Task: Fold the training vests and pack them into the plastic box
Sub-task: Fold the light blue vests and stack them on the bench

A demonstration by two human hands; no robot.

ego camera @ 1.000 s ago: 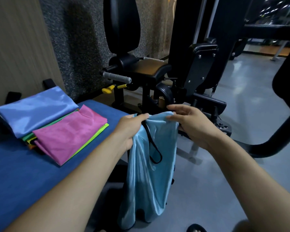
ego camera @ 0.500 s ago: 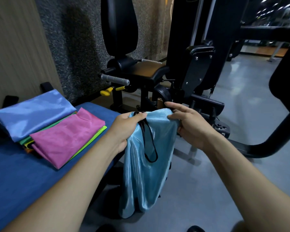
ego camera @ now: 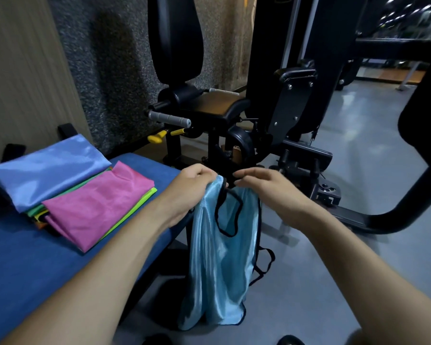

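A black gym machine with a padded seat [ego camera: 217,105] fills the far side of the view, standing on the grey floor. In front of it, at the left, a blue upholstered bench [ego camera: 35,265] serves as the work surface, evidently chosen because its flat top gives room to fold. On it lies a stack of folded shiny vests [ego camera: 67,188], a periwinkle one on top at the back and a pink one at the front, with green and lime edges showing beneath, apparently finished pieces waiting to be packed. No plastic box is in view.

The light blue satin training vest with black trim [ego camera: 219,257] hangs off the bench's end, its hem near the floor, so that its weight pulls it straight. The left hand [ego camera: 189,185] pinches one top shoulder in curled fingers. The right hand [ego camera: 264,188] reaches with fingers bent toward the other shoulder strap; whether it has hold of the fabric cannot be told. The likely aim is to match the shoulders for a first fold.
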